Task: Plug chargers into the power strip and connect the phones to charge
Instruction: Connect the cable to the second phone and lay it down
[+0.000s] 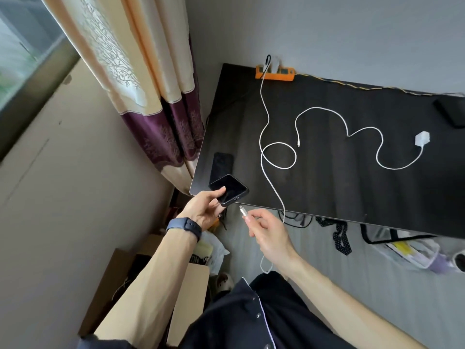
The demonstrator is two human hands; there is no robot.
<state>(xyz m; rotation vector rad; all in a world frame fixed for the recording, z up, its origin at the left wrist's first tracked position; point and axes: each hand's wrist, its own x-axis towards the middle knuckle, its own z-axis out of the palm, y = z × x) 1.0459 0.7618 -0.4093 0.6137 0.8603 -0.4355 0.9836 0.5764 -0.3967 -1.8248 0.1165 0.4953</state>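
Open tabletop [339, 187] lies between the looped cable [278, 143] and the loose charger cable [317, 108].

The phone [230, 188] in the left-hand fingers [219, 192] is glossy black, like the second phone [221, 163] just beyond them. The connector [242, 210] in the right-hand fingers [251, 219] is silver, its cable [264, 117] white. Far ahead of the fingers the power strip [275, 73] is orange on a black counter [352, 192]. Off to their right, the loose charger [422, 140] is white. Left of them, the curtain [151, 96] is cream with a purple band and pale branch pattern; the wristband [185, 226] is dark blue
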